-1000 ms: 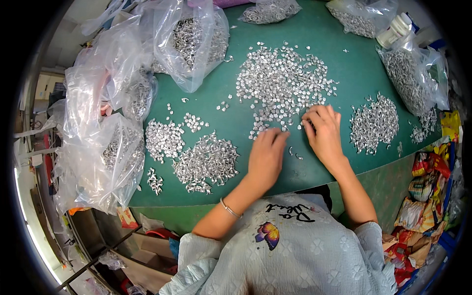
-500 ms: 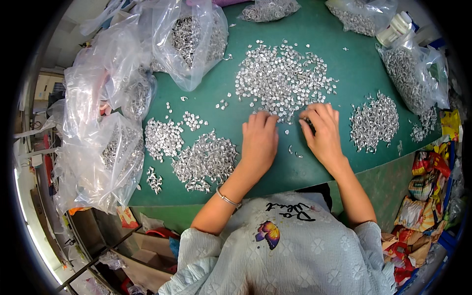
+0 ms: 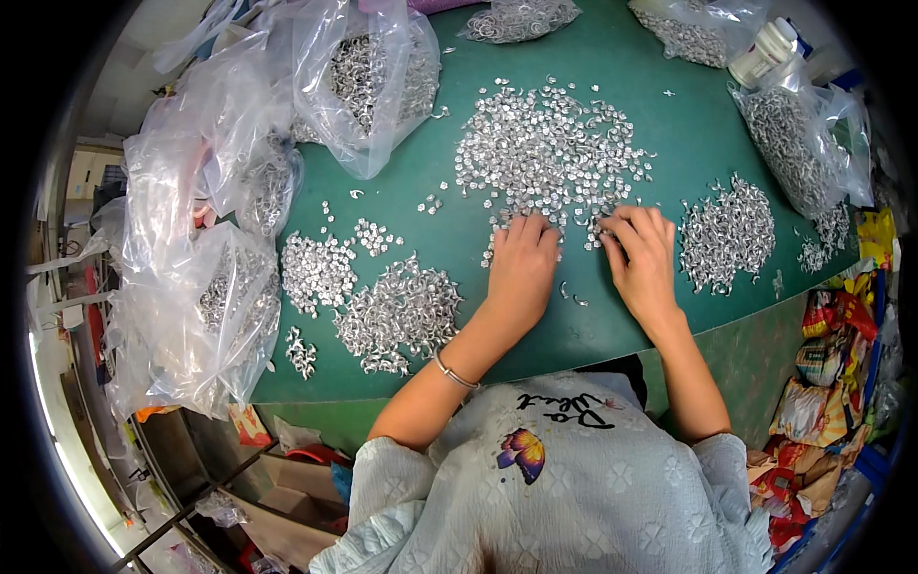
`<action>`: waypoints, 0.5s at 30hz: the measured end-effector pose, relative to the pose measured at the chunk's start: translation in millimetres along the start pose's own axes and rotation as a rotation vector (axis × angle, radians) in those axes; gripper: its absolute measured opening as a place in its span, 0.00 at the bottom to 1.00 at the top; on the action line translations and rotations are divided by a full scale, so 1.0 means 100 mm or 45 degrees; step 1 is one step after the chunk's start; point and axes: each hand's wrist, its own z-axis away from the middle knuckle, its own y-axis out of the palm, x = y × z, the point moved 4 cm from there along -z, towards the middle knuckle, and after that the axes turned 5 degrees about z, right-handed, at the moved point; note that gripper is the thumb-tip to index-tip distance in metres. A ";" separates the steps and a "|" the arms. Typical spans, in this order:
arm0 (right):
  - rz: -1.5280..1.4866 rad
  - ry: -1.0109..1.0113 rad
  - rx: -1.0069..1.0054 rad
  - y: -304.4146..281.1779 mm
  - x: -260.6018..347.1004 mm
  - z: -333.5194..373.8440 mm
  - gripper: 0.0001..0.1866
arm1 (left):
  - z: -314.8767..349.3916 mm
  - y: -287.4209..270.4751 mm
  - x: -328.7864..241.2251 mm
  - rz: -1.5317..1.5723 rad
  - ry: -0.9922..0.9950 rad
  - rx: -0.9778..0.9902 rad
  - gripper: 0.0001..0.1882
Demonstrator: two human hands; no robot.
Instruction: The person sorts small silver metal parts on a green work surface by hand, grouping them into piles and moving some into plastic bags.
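A wide pile of small silvery metal pieces [image 3: 545, 143] lies on the green tabletop in front of me. At its lower edge my left hand [image 3: 523, 273] is bent down onto the pieces, fingers together; its fingertips are partly hidden. My right hand [image 3: 643, 258] is at the lower right edge of the pile, with thumb and forefinger curled close together. A few loose metal pieces [image 3: 593, 232] lie against those fingertips; whether one is pinched is too small to tell. Between my wrists are a couple of curved bits [image 3: 566, 291].
On the left are a pile of flower-like pieces [image 3: 318, 274] and a pile of curved hooks [image 3: 397, 314]. Another hook pile [image 3: 727, 234] is on the right. Clear plastic bags of metal parts [image 3: 368, 86] line the left and far edges. A white bottle [image 3: 763, 53] stands far right.
My left hand has shifted slightly right and sits lower on the pile's edge, with more pieces showing at its left. My right hand has moved a little right, leaving several pieces beside its fingertips.
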 end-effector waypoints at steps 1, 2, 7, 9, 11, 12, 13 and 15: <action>0.027 0.027 0.001 -0.01 -0.05 0.02 0.10 | 0.04 0.03 0.04 0.017 0.008 0.009 0.10; 0.054 0.054 0.001 -0.02 -0.12 0.04 0.10 | 0.08 0.04 0.06 0.033 0.015 0.018 0.10; 0.052 -0.060 0.025 -0.01 -0.05 -0.07 0.11 | 0.22 -0.03 -0.06 0.281 0.022 0.094 0.13; 0.078 -0.095 0.039 0.02 -0.04 -0.08 0.11 | 0.28 -0.05 -0.13 0.322 0.004 0.173 0.15; 0.115 -0.092 0.088 0.00 -0.07 -0.05 0.09 | 0.34 -0.07 -0.16 0.297 0.024 0.274 0.17; 0.106 -0.040 0.087 -0.03 -0.14 -0.02 0.10 | 0.37 -0.09 -0.16 0.316 0.012 0.278 0.18; 0.096 0.012 0.086 -0.05 -0.23 0.02 0.10 | 0.41 -0.10 -0.17 0.335 -0.001 0.283 0.18; 0.052 0.124 0.073 -0.07 -0.30 0.07 0.11 | 0.44 -0.13 -0.21 0.325 -0.024 0.228 0.19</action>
